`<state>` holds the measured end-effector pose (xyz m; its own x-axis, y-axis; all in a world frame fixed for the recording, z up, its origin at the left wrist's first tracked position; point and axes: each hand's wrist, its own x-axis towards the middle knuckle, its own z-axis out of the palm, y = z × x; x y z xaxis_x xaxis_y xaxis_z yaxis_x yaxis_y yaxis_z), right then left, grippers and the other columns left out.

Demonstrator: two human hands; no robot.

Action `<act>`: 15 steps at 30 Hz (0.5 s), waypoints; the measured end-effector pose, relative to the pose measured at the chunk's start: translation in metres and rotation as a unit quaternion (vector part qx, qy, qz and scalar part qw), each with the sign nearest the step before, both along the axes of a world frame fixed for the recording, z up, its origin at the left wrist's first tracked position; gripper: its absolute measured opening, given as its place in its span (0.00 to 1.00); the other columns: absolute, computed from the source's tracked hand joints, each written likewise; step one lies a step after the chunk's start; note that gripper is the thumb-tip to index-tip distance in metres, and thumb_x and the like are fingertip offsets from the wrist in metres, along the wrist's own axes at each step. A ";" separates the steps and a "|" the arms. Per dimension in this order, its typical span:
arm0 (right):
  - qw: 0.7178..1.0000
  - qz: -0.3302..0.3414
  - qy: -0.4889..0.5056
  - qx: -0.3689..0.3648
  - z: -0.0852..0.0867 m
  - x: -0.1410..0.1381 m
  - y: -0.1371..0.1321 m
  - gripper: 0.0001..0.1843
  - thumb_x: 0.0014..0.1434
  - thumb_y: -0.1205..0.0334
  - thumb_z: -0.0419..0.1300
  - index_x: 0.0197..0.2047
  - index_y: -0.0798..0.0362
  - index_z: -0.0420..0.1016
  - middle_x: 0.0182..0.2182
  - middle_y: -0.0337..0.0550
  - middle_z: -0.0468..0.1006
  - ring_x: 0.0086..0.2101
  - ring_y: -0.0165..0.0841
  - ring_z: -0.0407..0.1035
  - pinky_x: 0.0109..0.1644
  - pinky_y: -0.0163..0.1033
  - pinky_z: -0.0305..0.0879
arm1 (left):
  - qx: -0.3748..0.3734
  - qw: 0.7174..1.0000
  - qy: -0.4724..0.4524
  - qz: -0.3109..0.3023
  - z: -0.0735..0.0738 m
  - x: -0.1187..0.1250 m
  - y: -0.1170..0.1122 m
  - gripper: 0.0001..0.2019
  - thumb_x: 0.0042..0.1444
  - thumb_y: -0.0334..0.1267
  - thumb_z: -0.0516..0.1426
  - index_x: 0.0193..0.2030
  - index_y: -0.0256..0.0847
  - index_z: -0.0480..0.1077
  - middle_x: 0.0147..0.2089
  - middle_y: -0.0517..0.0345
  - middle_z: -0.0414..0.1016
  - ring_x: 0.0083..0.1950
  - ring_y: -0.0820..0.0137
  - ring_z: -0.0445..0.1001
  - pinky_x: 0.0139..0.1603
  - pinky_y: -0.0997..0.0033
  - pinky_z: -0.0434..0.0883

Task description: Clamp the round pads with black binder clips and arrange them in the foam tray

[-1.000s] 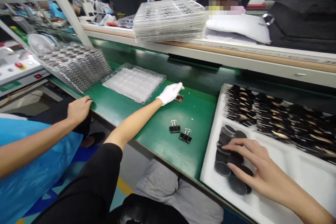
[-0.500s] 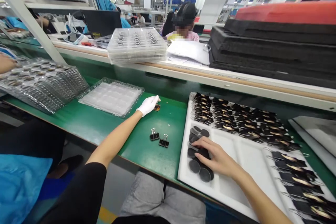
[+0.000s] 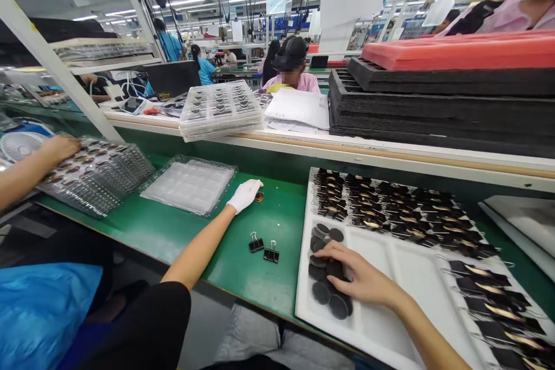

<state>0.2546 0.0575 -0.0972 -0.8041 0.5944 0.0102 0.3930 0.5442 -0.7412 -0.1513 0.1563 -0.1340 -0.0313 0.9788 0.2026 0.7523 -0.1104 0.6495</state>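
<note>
My left hand (image 3: 245, 195), in a white glove, is closed at the edge of a small round amber-and-dark piece (image 3: 259, 197) on the green bench; its fingertips partly cover it. Two black binder clips (image 3: 256, 243) with silver handles lie nearer to me. Over the left compartment of the white tray (image 3: 375, 245), my bare right hand (image 3: 358, 274) reaches down into a heap of flat black discs (image 3: 321, 293). Its thumb and fingers are apart on the discs, and the fingers hide some of them.
Rows of black clips on thin pale-edged pieces (image 3: 381, 208) fill the tray's back and right side. A clear plastic tray (image 3: 188, 185) lies left of my glove. A co-worker's hand (image 3: 60, 147) rests on stacked blister trays (image 3: 117, 170). Black foam (image 3: 433, 110) sits on the shelf.
The view has tilted upward, so the bench appears lower. Both my hands keep about the same places. The co-worker's hand at the left has come further over the stacked trays.
</note>
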 end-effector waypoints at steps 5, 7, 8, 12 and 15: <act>1.000 -0.008 0.026 -0.014 -0.002 -0.001 0.003 0.25 0.59 0.70 0.61 0.59 0.47 0.77 0.51 0.49 0.77 0.52 0.43 0.75 0.60 0.50 0.72 | -0.002 1.000 0.027 -0.003 0.002 -0.001 -0.001 0.25 0.74 0.47 0.42 0.52 0.44 0.79 0.58 0.55 0.82 0.60 0.64 0.79 0.66 0.64 0.73; 0.999 -0.009 0.038 -0.012 -0.002 -0.001 0.003 0.25 0.57 0.71 0.60 0.58 0.48 0.78 0.50 0.49 0.78 0.50 0.42 0.75 0.58 0.49 0.72 | -0.002 1.000 0.029 -0.002 0.002 -0.001 -0.001 0.24 0.74 0.46 0.42 0.51 0.44 0.79 0.58 0.55 0.82 0.61 0.64 0.78 0.67 0.64 0.72; 0.999 -0.009 0.043 -0.010 -0.002 0.000 0.003 0.26 0.57 0.71 0.60 0.58 0.48 0.78 0.49 0.48 0.78 0.49 0.42 0.75 0.57 0.48 0.72 | -0.002 1.000 0.029 -0.001 0.002 -0.001 -0.001 0.24 0.74 0.46 0.42 0.51 0.44 0.79 0.58 0.55 0.82 0.62 0.64 0.78 0.68 0.63 0.72; 0.998 -0.018 0.059 -0.005 -0.002 0.000 0.006 0.24 0.58 0.71 0.60 0.57 0.48 0.79 0.45 0.47 0.79 0.46 0.40 0.76 0.54 0.47 0.72 | 0.000 1.000 0.018 0.005 -0.001 0.001 -0.003 0.23 0.74 0.46 0.44 0.52 0.43 0.79 0.60 0.54 0.81 0.63 0.63 0.77 0.70 0.63 0.70; 0.997 -0.029 0.067 -0.010 -0.002 0.000 0.008 0.22 0.60 0.69 0.60 0.56 0.48 0.79 0.43 0.46 0.80 0.44 0.40 0.76 0.52 0.46 0.72 | 0.005 1.000 0.011 0.012 -0.002 0.003 -0.006 0.22 0.74 0.46 0.45 0.53 0.42 0.79 0.61 0.52 0.80 0.65 0.62 0.76 0.72 0.61 0.68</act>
<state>0.2544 0.0654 -0.0992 -0.7601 0.6416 0.1030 0.3210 0.5084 -0.7991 -0.1481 0.1500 -0.1357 -0.0507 0.9756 0.2138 0.7687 -0.0986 0.6320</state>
